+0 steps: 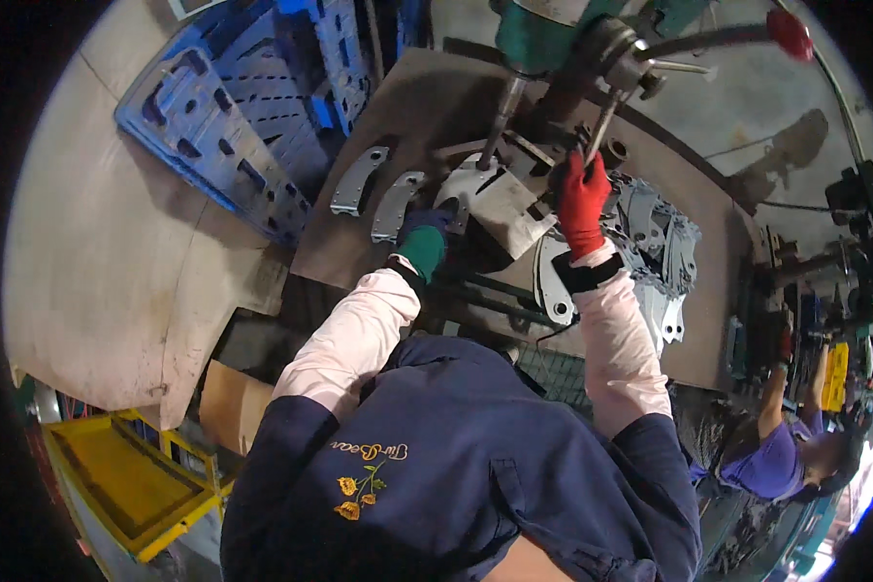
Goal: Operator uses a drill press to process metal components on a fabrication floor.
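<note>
My right hand [583, 209], in a red glove, is closed around a metal lever [606, 126] of the drill press [543, 39]. The press's spindle [502, 121] points down at a pale metal block [504, 211]. In a green glove with dark fingers, my left hand [425, 244] holds the near left edge of a curved metal plate [459, 202] beside that block; its fingertips are partly lost in shadow. Two similar curved grey plates lie to its left, an outer plate [359, 181] and a nearer plate [396, 209].
Several loose metal plates [655, 238] are heaped on the worktable [436, 92] at the right, with a long one [553, 281] near its front edge. Blue plastic pallets [213, 136] lean at the left. A yellow metal frame [131, 475] stands lower left; a co-worker in purple [766, 461] is at right.
</note>
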`<control>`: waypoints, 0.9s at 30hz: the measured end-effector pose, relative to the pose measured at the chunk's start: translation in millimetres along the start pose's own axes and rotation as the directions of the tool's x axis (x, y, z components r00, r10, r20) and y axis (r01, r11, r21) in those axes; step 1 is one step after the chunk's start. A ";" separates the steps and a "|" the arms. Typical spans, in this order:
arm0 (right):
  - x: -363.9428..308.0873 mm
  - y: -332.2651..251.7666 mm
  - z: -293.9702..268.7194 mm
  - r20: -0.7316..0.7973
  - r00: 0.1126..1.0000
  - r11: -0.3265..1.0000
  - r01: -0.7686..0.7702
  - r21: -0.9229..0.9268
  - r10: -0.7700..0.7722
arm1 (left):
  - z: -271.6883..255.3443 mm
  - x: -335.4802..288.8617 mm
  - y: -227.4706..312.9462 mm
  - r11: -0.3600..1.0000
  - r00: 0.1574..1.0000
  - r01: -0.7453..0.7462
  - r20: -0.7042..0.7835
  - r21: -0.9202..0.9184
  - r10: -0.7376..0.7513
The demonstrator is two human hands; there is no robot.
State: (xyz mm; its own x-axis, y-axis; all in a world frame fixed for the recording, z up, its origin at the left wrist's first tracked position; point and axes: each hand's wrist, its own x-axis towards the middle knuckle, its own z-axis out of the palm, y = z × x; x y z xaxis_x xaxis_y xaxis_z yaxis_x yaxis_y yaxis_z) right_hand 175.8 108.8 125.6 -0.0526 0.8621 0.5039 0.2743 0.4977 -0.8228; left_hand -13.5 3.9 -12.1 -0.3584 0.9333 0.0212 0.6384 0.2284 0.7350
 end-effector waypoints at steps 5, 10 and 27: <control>-18.1 -71.9 -2.5 0.240 0.933 0.815 -0.353 0.460 0.269 | -22.0 -21.8 36.5 0.606 0.888 0.450 0.259 -0.655 -0.380; -10.8 -150.5 -24.4 0.625 0.747 0.305 -0.664 0.683 0.227 | -10.3 -8.5 19.0 0.329 0.928 0.347 0.271 -0.878 -0.256; 66.2 -194.6 -69.4 0.428 0.368 0.458 0.880 0.128 -0.826 | -71.5 -79.2 10.1 0.442 0.915 0.402 0.364 -0.802 -0.172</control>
State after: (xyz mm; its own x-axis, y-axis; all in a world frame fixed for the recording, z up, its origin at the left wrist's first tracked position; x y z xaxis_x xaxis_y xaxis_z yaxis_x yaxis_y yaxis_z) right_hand 185.6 62.5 337.3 -0.6565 -0.0533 0.7525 -0.0433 0.9985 0.0329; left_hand -27.3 -87.4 42.1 -0.1900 0.9157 -0.3541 -0.4082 0.2543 0.8768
